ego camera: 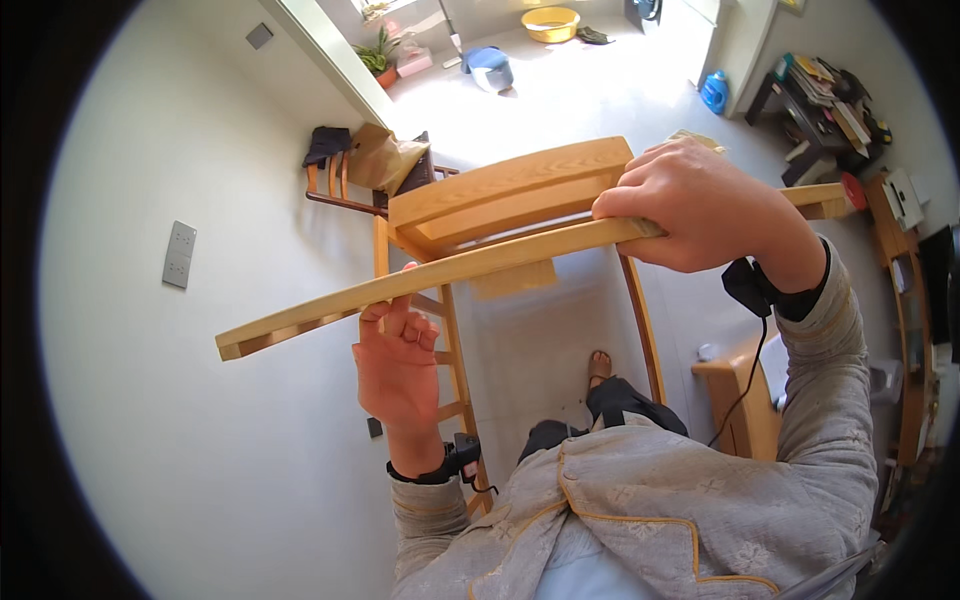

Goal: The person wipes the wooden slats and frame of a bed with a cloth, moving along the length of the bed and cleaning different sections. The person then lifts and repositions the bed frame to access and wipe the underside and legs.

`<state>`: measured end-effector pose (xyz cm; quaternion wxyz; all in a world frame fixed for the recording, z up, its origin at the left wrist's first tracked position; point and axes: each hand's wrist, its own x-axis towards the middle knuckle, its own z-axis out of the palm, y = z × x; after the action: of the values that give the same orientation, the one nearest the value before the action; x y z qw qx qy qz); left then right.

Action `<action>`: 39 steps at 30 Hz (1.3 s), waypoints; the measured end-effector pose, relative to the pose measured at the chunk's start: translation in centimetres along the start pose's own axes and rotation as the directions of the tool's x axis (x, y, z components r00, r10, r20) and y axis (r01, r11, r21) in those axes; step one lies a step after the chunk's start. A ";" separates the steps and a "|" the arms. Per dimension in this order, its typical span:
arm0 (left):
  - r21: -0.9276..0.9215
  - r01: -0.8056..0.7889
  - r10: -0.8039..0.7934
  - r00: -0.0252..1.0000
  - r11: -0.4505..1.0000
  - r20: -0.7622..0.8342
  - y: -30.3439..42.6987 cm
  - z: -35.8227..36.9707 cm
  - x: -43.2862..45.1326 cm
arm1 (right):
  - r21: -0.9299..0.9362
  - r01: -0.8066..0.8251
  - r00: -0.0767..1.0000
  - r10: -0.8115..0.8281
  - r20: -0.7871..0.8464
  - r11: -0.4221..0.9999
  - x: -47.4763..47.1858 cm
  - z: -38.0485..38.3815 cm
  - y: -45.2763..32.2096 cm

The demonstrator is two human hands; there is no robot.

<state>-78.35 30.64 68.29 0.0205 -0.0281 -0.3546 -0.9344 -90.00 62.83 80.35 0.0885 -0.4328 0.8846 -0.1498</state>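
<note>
A long, pale wooden board [442,271], seen nearly edge-on, slants across the view, higher on the right. My right hand [690,202] grips it from above, fingers folded over its edge. Under the board's left half is my left hand [397,360], palm towards me. One fingertip shows beyond the far edge, while the other fingers curl below. Behind the board stands a wooden frame with a broad end panel [517,180]. Its left side [454,337] has ladder-like bars; a plain rail [641,322] runs along the right. My right hand hides part of the board.
A white wall with a grey socket plate [179,254] rises close on the left. Beyond the frame, a chair [326,176] holds bags and cloth. To the right are a wooden cabinet [739,397] and a dark, cluttered table [810,120]. A foot [599,366] is on the floor inside the frame.
</note>
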 end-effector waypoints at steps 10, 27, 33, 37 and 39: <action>0.038 0.009 -0.008 1.000 0.999 -0.022 -2.7 0.3 9.5 | -0.041 0.086 0.992 -0.089 -0.092 0.995 4.1 -1.2 9.4; -0.184 -0.051 0.033 0.995 0.982 -0.099 -6.3 -4.4 18.1 | -0.427 -0.233 0.819 -0.060 -0.570 0.874 4.3 0.8 16.4; 0.174 -0.063 0.088 0.986 0.983 -0.142 -7.0 -1.5 21.1 | -0.423 -0.059 0.792 -0.215 -0.571 0.904 5.0 -0.5 18.9; 0.204 -0.082 0.109 0.986 0.975 -0.125 -7.4 0.3 23.5 | -0.419 -0.015 0.792 -0.245 -0.559 0.908 5.4 -2.7 21.5; 0.265 -0.096 0.129 0.985 0.959 -0.111 -7.4 1.4 25.1 | -0.435 0.009 0.795 -0.271 -0.544 0.900 5.0 -3.9 23.2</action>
<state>-103.79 36.68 66.15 0.0998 0.0143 -0.4692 -0.8773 -111.31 73.06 75.98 -0.2958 -0.4387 0.8433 -0.0943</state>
